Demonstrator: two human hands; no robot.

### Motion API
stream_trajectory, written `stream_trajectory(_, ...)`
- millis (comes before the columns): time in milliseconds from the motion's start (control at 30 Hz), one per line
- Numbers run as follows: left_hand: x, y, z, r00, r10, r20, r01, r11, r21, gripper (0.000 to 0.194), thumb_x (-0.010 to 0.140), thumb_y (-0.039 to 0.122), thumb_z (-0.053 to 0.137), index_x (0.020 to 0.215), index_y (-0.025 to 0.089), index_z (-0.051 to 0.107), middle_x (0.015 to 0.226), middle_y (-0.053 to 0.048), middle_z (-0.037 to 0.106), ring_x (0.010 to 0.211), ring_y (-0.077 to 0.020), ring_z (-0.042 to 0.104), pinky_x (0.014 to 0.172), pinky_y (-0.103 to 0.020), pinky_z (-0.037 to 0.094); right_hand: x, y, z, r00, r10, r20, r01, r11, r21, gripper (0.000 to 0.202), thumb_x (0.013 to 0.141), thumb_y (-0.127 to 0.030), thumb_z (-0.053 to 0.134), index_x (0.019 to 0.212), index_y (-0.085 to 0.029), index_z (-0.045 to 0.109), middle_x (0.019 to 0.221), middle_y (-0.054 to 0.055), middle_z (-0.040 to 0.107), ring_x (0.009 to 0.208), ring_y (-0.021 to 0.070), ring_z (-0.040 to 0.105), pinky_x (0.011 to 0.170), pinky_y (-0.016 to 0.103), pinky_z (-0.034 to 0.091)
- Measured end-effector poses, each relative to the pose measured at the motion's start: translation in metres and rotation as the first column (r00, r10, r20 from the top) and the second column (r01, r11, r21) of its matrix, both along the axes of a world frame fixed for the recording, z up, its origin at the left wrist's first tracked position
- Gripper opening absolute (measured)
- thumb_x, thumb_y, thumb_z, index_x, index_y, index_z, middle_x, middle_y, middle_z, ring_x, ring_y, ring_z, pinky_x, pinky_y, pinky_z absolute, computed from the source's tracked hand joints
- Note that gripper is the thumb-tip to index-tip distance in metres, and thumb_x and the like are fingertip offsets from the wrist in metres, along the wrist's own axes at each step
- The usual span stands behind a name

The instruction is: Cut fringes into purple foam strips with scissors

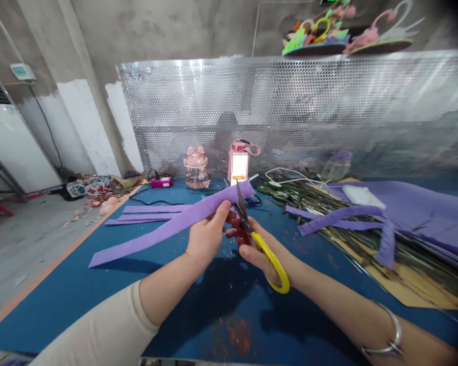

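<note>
A long purple strip (pixel 164 231) of foam or felt is pinched near its right end by my left hand (pixel 209 229), and its other end slants down to the left, over the table. My right hand (pixel 257 249) grips scissors (pixel 267 254) with a yellow handle. Their blades point up and meet the strip close to its right end, just beyond my left fingers. I cannot tell whether the blades have cut into it. Several more purple strips (pixel 148 209) lie on the table behind my left hand.
The blue table (pixel 99 300) has a perforated metal panel (pixel 309 101) along its back. A lidded jar (pixel 197 168), a pink bottle (pixel 234 157) and a magenta box (pixel 161 182) stand there. Dark stems (pixel 351 249), purple strips (pixel 347 218) and a purple sheet (pixel 431 208) cover the right side.
</note>
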State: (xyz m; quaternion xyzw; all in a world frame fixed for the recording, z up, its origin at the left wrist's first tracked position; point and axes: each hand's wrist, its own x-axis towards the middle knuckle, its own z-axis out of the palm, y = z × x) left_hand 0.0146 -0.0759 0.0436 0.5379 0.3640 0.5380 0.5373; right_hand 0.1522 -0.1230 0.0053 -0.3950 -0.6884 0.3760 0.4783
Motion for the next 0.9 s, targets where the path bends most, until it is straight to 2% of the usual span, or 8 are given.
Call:
stream_trajectory(67, 0.0, -0.003, 0.004, 1.0, -0.005, -0.015, 0.005, 1.0, -0.014, 0.032, 0.075, 0.045, 0.058, 0.064, 0.016, 0.063, 0.064, -0.002, 0.064, 0.056, -0.0112, 0.058, 0.051, -0.021, 0.042, 0.0, -0.001, -0.001, 0.998, 0.042, -0.05, -0.04, 0.998, 0.048, 0.055, 0.081, -0.054, 0.057, 0.125, -0.027, 0.04, 0.11, 0.008, 0.053, 0.099, 0.023, 0.054, 0.088, 0.037, 0.046)
stream_trajectory(167, 0.0, -0.007, 0.008, 0.999, -0.023, -0.031, 0.023, 1.0, -0.002, 0.029, 0.075, 0.043, 0.058, 0.064, 0.016, 0.063, 0.064, -0.002, 0.064, 0.056, -0.0115, 0.058, 0.051, -0.021, 0.043, 0.0, -0.003, 0.002, 0.998, 0.047, -0.043, -0.043, 0.996, 0.084, 0.059, 0.08, -0.063, 0.052, 0.125, -0.026, 0.041, 0.114, 0.009, 0.051, 0.102, 0.0239, 0.053, 0.088, 0.037, 0.046)
stream_trajectory(367, -0.001, -0.007, 0.007, 0.997, -0.02, -0.077, 0.024, 0.998, 0.052, 0.028, 0.076, 0.041, 0.058, 0.062, 0.018, 0.063, 0.06, 0.0, 0.063, 0.052, -0.0109, 0.054, 0.052, -0.022, 0.042, -0.002, -0.004, 0.007, 1.0, 0.0, -0.03, 0.002, 0.998, 0.066, 0.061, 0.08, -0.066, 0.047, 0.123, -0.022, 0.042, 0.114, 0.011, 0.054, 0.099, 0.0239, 0.055, 0.076, 0.032, 0.051)
stream_trajectory(500, -0.002, -0.003, 0.001, 0.993, -0.002, -0.117, 0.016, 0.992, 0.122, 0.029, 0.076, 0.043, 0.058, 0.064, 0.018, 0.066, 0.062, 0.0, 0.064, 0.055, -0.011, 0.053, 0.055, -0.022, 0.041, -0.001, -0.005, 0.009, 0.987, -0.146, 0.065, 0.138, 0.983, 0.119, 0.063, 0.082, -0.069, 0.037, 0.117, -0.019, 0.05, 0.099, 0.01, 0.059, 0.086, 0.0234, 0.057, 0.078, 0.034, 0.048)
stream_trajectory(600, -0.001, -0.002, -0.001, 0.991, -0.002, -0.135, 0.02, 0.991, 0.129, 0.032, 0.076, 0.046, 0.057, 0.066, 0.017, 0.067, 0.063, -0.001, 0.065, 0.055, -0.0111, 0.053, 0.056, -0.023, 0.041, -0.002, -0.006, 0.013, 0.968, -0.227, 0.108, 0.202, 0.959, 0.2, 0.066, 0.084, -0.07, 0.029, 0.114, -0.018, 0.056, 0.102, 0.01, 0.06, 0.091, 0.0255, 0.055, 0.088, 0.036, 0.042)
stream_trajectory(767, -0.001, -0.004, -0.001, 0.991, -0.014, -0.132, 0.023, 0.997, 0.068, 0.033, 0.076, 0.048, 0.057, 0.073, 0.017, 0.068, 0.069, -0.003, 0.068, 0.057, -0.0121, 0.056, 0.055, -0.023, 0.042, -0.009, -0.008, 0.016, 0.974, -0.223, 0.028, 0.213, 0.956, 0.2, 0.064, 0.085, -0.067, 0.032, 0.112, -0.016, 0.058, 0.101, 0.009, 0.061, 0.092, 0.0244, 0.055, 0.086, 0.033, 0.042)
stream_trajectory(900, -0.001, -0.004, -0.001, 0.992, -0.025, -0.124, 0.03, 0.999, 0.045, 0.033, 0.077, 0.047, 0.057, 0.076, 0.016, 0.068, 0.073, -0.005, 0.07, 0.062, -0.0139, 0.06, 0.055, -0.023, 0.043, -0.01, -0.011, 0.013, 0.971, -0.237, -0.001, 0.235, 0.96, 0.151, 0.062, 0.083, -0.07, 0.033, 0.103, -0.016, 0.057, 0.079, 0.003, 0.055, 0.078, 0.0203, 0.053, 0.074, 0.03, 0.044)
